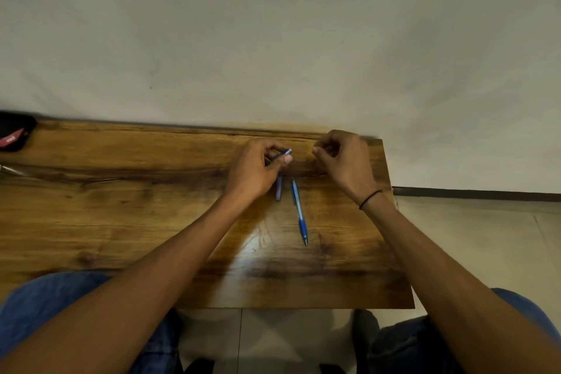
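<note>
My left hand (258,168) pinches a small blue pen part (285,153) between thumb and fingers, above the far middle of the wooden table (121,206). My right hand (343,161) hovers just to its right with fingers curled; whether it holds something tiny I cannot tell. Below my left hand a purple pen piece (278,188) lies on the wood, partly hidden by the hand. A blue pen (300,211) lies beside it, tip pointing toward me.
A black pouch with a red label (13,135) sits at the table's far left corner. A thin metal object (12,170) pokes in from the left edge. The wall runs right behind the table. The table's right edge (394,222) drops to tiled floor.
</note>
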Available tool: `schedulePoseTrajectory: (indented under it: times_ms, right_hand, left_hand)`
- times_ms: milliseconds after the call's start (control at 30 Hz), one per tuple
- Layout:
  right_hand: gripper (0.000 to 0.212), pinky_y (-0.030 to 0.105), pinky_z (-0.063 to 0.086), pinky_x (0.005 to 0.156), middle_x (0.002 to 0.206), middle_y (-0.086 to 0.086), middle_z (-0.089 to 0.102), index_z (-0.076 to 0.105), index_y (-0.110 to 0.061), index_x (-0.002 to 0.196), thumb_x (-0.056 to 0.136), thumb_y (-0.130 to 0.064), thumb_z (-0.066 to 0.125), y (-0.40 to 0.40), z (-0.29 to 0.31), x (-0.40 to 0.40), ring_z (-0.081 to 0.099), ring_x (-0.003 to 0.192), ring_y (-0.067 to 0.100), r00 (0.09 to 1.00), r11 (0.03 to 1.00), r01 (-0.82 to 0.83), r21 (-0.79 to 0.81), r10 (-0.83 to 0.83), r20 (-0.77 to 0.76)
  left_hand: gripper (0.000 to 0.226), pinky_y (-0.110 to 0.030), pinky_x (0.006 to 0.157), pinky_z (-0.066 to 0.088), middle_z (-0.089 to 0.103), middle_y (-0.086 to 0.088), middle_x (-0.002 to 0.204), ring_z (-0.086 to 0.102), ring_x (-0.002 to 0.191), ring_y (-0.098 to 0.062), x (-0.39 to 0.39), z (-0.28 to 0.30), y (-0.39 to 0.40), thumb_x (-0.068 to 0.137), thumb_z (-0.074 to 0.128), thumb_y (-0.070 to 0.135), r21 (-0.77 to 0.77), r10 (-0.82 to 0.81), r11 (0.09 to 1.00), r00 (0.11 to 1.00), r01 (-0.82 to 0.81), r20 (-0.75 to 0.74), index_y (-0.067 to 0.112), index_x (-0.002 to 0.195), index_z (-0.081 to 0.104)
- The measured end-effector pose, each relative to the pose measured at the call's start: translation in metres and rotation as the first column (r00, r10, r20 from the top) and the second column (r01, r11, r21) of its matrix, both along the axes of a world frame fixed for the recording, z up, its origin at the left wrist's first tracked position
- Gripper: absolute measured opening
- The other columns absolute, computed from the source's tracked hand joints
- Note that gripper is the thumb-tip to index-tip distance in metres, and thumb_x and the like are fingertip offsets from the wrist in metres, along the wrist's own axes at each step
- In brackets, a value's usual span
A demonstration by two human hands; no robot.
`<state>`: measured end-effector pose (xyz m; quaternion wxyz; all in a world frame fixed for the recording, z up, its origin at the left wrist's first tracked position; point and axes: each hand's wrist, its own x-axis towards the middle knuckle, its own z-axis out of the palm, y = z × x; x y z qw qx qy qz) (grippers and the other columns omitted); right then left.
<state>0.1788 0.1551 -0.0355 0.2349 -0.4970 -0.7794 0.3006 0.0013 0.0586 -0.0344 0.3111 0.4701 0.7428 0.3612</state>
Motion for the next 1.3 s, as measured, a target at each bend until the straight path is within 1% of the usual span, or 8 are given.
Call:
schedulePoseTrajectory:
  times_ms: [233, 367, 667, 833, 967, 1100, 1200, 1300]
  right_hand:
    - [0.008, 0.051, 0.06, 0.081, 0.101, 0.007, 0.075, 0.074, -0.011, 0.103, 0.098, -0.016, 0.07, -0.006, -0.018, -0.001, 0.069, 0.095, 0.025, 0.966, 0.992, -0.118, 0.031, 0.108, 0.233]
    - [0.009, 0.052, 0.059, 0.08, 0.108, 0.012, 0.071, 0.071, -0.008, 0.105, 0.099, -0.014, 0.068, -0.009, -0.024, 0.0, 0.066, 0.1, 0.031, 0.936, 0.99, -0.144, 0.016, 0.131, 0.328]
    - [0.013, 0.052, 0.06, 0.084, 0.104, 0.012, 0.072, 0.071, -0.005, 0.107, 0.095, -0.011, 0.073, -0.007, -0.023, -0.002, 0.068, 0.098, 0.03, 0.934, 0.991, -0.131, -0.034, 0.135, 0.33]
    - [0.02, 0.046, 0.06, 0.086, 0.102, 0.011, 0.073, 0.071, -0.004, 0.112, 0.092, -0.001, 0.069, -0.004, -0.016, 0.0, 0.069, 0.097, 0.028, 0.931, 0.987, -0.156, -0.041, 0.161, 0.328]
    - [0.033, 0.041, 0.058, 0.081, 0.085, -0.001, 0.068, 0.064, -0.002, 0.122, 0.091, 0.008, 0.058, -0.002, -0.007, 0.0, 0.065, 0.083, 0.02, 0.96, 0.992, -0.129, -0.01, 0.127, 0.251]
    - [0.022, 0.043, 0.06, 0.079, 0.087, 0.005, 0.07, 0.067, -0.007, 0.112, 0.091, -0.001, 0.066, -0.004, -0.001, -0.007, 0.067, 0.083, 0.021, 0.979, 0.996, -0.089, 0.006, 0.086, 0.186]
    - [0.007, 0.047, 0.061, 0.076, 0.088, 0.001, 0.071, 0.072, -0.014, 0.098, 0.092, -0.017, 0.07, -0.018, -0.004, -0.02, 0.068, 0.087, 0.021, 0.965, 0.995, -0.105, -0.001, 0.102, 0.242]
    - [0.016, 0.046, 0.059, 0.07, 0.087, 0.001, 0.069, 0.066, -0.018, 0.086, 0.092, -0.033, 0.069, -0.037, -0.01, -0.034, 0.062, 0.099, 0.028, 0.938, 0.986, -0.141, 0.084, 0.106, 0.329]
  left_hand:
    - [0.022, -0.017, 0.064, 0.043, 0.072, 0.012, 0.101, 0.061, 0.081, 0.004, -0.012, -0.014, 0.001, 0.094, 0.078, 0.033, -0.033, 0.098, 0.994, 0.989, -0.102, -0.112, 0.026, 0.115, 0.077]
    - [0.021, -0.026, 0.069, 0.053, 0.078, 0.008, 0.095, 0.069, 0.081, -0.003, -0.018, -0.015, 0.002, 0.091, 0.081, 0.038, -0.03, 0.199, 0.979, 0.973, -0.204, -0.116, 0.027, 0.109, 0.08]
    - [0.025, -0.027, 0.082, 0.057, 0.08, 0.0, 0.108, 0.07, 0.092, -0.007, -0.021, -0.024, -0.001, 0.09, 0.083, 0.029, -0.055, 0.187, 0.979, 0.97, -0.197, -0.154, 0.017, 0.112, 0.08]
    - [0.029, -0.024, 0.079, 0.053, 0.08, -0.002, 0.107, 0.067, 0.089, -0.006, -0.018, -0.033, -0.002, 0.089, 0.084, 0.026, -0.073, 0.189, 0.976, 0.966, -0.204, -0.174, 0.016, 0.115, 0.079]
    - [0.034, -0.024, 0.075, 0.051, 0.079, 0.002, 0.096, 0.069, 0.085, -0.008, -0.016, -0.038, -0.007, 0.083, 0.09, 0.028, -0.029, 0.206, 0.976, 0.955, -0.217, -0.212, 0.017, 0.114, 0.079]
    - [0.035, -0.027, 0.076, 0.056, 0.077, 0.004, 0.092, 0.071, 0.085, -0.011, -0.016, -0.041, -0.007, 0.082, 0.09, 0.029, 0.002, 0.222, 0.974, 0.949, -0.227, -0.223, 0.018, 0.113, 0.079]
    - [0.035, -0.032, 0.077, 0.059, 0.077, 0.004, 0.094, 0.071, 0.087, -0.011, -0.016, -0.04, -0.005, 0.085, 0.087, 0.036, 0.005, 0.242, 0.969, 0.945, -0.247, -0.222, 0.019, 0.113, 0.078]
    - [0.03, -0.03, 0.071, 0.055, 0.076, 0.007, 0.093, 0.071, 0.087, -0.011, -0.02, -0.036, 0.001, 0.09, 0.08, 0.044, 0.009, 0.282, 0.958, 0.936, -0.287, -0.209, 0.02, 0.108, 0.076]
